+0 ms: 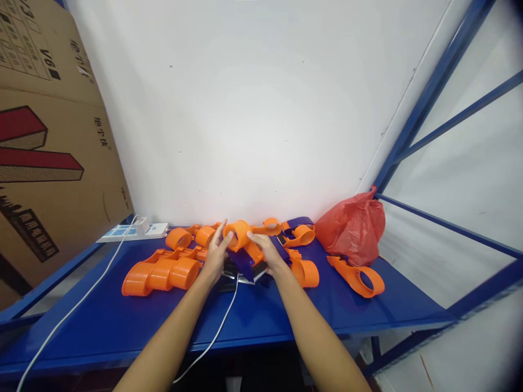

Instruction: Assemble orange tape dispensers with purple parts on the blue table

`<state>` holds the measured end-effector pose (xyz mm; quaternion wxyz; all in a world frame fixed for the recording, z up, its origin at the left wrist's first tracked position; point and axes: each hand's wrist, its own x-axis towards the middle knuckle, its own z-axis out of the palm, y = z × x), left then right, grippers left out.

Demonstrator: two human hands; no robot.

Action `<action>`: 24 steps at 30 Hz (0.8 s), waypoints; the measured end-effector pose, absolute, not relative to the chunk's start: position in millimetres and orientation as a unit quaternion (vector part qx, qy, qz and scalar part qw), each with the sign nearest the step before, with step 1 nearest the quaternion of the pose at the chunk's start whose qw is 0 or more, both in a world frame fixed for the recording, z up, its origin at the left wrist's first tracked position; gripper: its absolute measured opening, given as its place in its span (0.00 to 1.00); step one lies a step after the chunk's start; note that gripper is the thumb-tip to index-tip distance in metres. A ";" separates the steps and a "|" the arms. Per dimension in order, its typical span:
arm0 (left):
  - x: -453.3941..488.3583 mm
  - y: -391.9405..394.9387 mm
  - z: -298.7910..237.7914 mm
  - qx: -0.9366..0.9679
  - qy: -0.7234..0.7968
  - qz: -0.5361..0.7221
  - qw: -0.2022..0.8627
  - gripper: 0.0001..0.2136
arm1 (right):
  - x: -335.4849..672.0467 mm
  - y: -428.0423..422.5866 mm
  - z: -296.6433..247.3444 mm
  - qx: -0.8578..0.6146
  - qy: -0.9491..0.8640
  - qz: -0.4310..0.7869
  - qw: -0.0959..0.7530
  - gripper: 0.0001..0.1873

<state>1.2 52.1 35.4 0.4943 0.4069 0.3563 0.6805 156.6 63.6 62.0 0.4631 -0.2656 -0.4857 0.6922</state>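
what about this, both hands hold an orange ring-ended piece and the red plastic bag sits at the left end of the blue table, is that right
Not quite: the head view shows the red plastic bag at the right end of the blue table. The left hand and right hand do hold an orange ring-ended piece.

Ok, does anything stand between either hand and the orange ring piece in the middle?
Nothing visible does: the left hand and right hand already hold the orange ring piece from either side. The purple piece shows just below the ring, not between.
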 end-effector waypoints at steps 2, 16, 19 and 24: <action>1.4 52.9 33.1 0.420 0.339 0.669 0.511 0.30 | 162.0 66.7 57.6 -0.266 -0.498 0.710 0.421 0.20; 4.3 51.5 35.3 0.442 0.391 0.732 0.340 0.21 | 161.6 63.6 51.9 -0.196 -0.416 0.646 0.609 0.24; 7.8 42.7 34.5 0.533 0.366 0.687 0.332 0.26 | 155.8 68.1 44.0 -0.245 -0.419 0.576 0.658 0.24; 4.1 36.4 28.6 0.609 0.233 0.665 0.363 0.39 | 162.4 72.2 42.9 -0.255 -0.385 0.583 0.669 0.21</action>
